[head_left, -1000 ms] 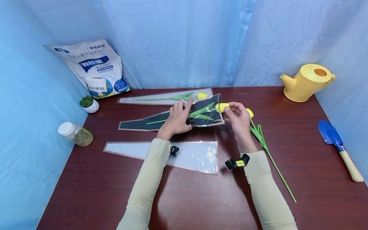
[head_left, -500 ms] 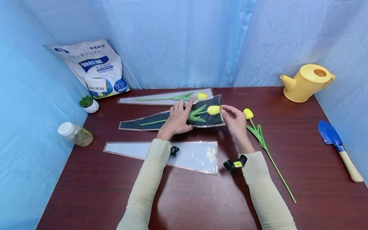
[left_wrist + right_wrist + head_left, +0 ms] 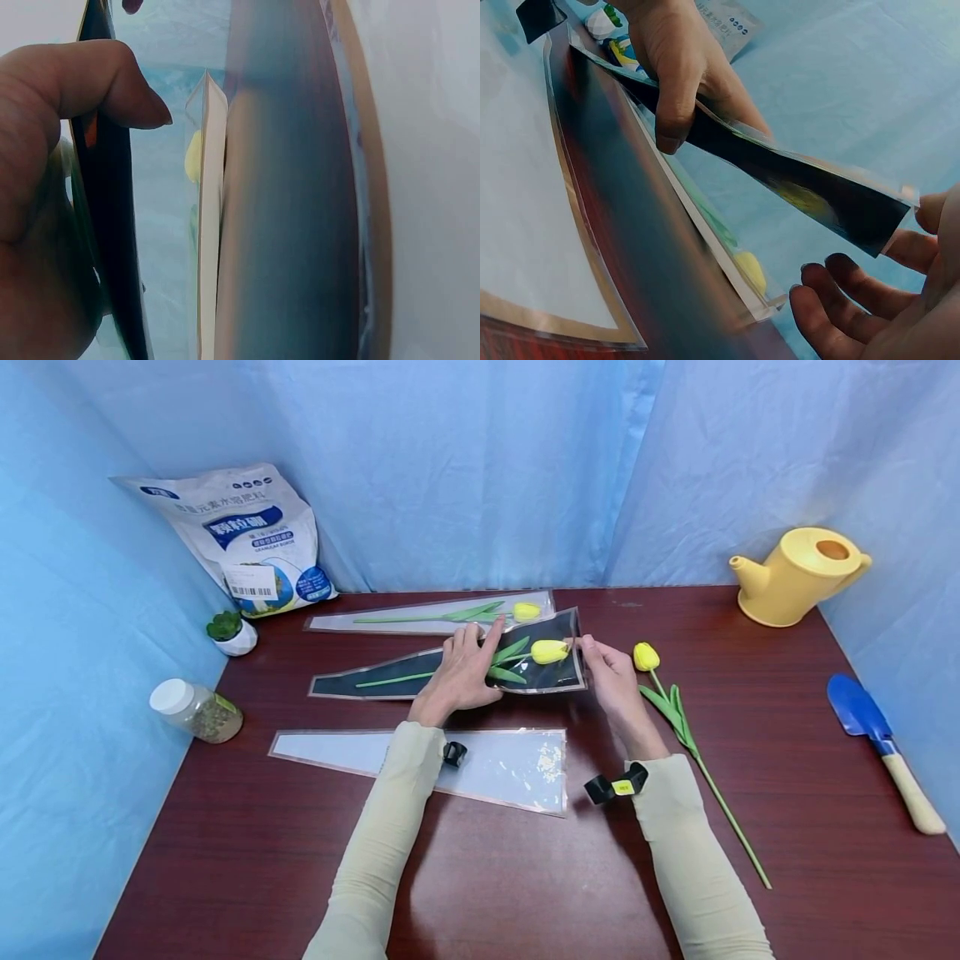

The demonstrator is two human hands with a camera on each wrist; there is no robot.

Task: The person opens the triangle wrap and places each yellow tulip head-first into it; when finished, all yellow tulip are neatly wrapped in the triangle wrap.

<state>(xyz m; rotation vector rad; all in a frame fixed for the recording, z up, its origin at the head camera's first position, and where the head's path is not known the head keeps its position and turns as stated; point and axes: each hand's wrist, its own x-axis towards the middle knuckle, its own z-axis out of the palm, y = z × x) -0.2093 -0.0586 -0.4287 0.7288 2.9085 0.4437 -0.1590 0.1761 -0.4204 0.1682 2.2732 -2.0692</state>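
Note:
My left hand (image 3: pixel 459 672) grips a black flower sleeve (image 3: pixel 401 674) about its middle, thumb on one side and fingers on the other. Inside the sleeve lies a yellow tulip (image 3: pixel 549 652) with a green stem, partly hidden by that hand. At the sleeve's wide right end is my right hand (image 3: pixel 617 689), its index finger reaching past the rim to the tulip head. In the right wrist view, the other fingers (image 3: pixel 855 289) of this hand are spread loosely below the sleeve. Another yellow tulip (image 3: pixel 647 657) lies on the table just right of the right hand.
Behind lies a white sleeve (image 3: pixel 337 622) containing a tulip; a second white sleeve (image 3: pixel 510 768) lies in front. A fertilizer bag (image 3: pixel 247 539), small potted plant (image 3: pixel 236 633) and jar (image 3: pixel 198 710) stand left. A yellow watering can (image 3: pixel 795 577) and blue trowel (image 3: pixel 885 752) are right.
The tulip has slid left, deeper into the black sleeve, its head now inside the rim. My right hand has moved slightly left with it. The left hand has stayed in place.

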